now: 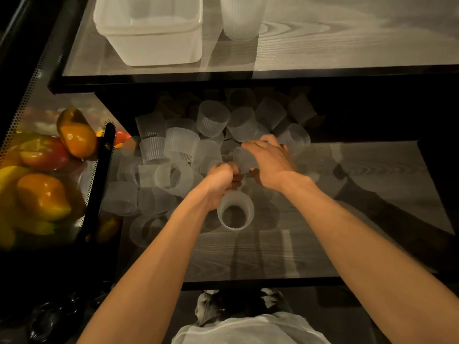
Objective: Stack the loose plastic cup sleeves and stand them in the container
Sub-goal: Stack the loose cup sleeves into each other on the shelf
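Several loose ribbed translucent cup sleeves [182, 147] lie heaped on the lower wooden shelf [360, 194]. My left hand [222, 181] grips the top of a short stack of sleeves [236, 211] whose open end faces me. My right hand [269, 161] curls around another single sleeve [243, 157] just above and beyond the stack, close to my left hand. On the upper shelf stands a white rectangular plastic container [149, 31], with a tall stack of sleeves [242, 18] upright beside it on its right.
A black perforated metal basket [95, 184] of orange, red and yellow peppers [43, 194] stands at the left of the lower shelf. The upper shelf's black front edge [248, 79] overhangs the heap. Bare wood shows on the right of the lower shelf.
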Demonstrator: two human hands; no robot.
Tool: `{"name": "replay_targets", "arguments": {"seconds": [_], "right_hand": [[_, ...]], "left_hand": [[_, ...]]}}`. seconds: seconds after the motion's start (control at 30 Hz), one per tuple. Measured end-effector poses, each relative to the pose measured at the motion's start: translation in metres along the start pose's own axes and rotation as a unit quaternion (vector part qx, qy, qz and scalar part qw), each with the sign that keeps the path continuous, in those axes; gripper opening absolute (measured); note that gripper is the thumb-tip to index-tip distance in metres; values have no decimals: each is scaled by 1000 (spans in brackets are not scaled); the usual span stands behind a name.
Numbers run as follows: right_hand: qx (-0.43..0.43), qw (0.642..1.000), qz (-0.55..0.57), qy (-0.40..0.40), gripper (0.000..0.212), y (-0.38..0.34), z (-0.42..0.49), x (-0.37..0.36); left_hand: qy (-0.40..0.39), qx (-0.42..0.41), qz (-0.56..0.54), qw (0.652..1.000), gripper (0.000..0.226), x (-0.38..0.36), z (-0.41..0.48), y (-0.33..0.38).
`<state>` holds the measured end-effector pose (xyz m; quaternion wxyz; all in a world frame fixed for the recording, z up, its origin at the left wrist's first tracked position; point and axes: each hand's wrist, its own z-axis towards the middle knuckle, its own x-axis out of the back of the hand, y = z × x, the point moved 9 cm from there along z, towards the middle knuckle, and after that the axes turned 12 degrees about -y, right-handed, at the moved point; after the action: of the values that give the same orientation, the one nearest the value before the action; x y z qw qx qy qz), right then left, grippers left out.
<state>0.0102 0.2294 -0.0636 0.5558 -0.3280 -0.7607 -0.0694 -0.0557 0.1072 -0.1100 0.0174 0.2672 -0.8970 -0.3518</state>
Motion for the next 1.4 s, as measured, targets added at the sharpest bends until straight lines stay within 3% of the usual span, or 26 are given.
{"name": "replay_targets", "arguments": {"seconds": [0.17, 0.3, 0.43, 0.7, 0.93, 1.4], "right_hand": [[4, 984, 158, 82, 71, 12, -16, 14], [12, 948, 294, 120, 70, 18, -35, 21], [39, 909, 402, 103, 71, 8, -65, 29], [77, 920, 384, 1, 59, -20, -101, 9], [81, 942, 322, -40, 55, -34, -113, -11], [71, 960, 269, -13, 58, -40, -113, -16]], "left_hand": [[8, -41, -22, 999, 37, 14, -2, 8], [20, -127, 44, 991, 37, 23, -19, 32], [-29, -234, 155, 959, 61, 19, -57, 54], [-103, -264, 242, 928, 57, 17, -98, 35], [-87, -247, 318, 911, 57, 22, -102, 10], [-23, -209, 499, 841, 59, 26, -91, 19]]}}
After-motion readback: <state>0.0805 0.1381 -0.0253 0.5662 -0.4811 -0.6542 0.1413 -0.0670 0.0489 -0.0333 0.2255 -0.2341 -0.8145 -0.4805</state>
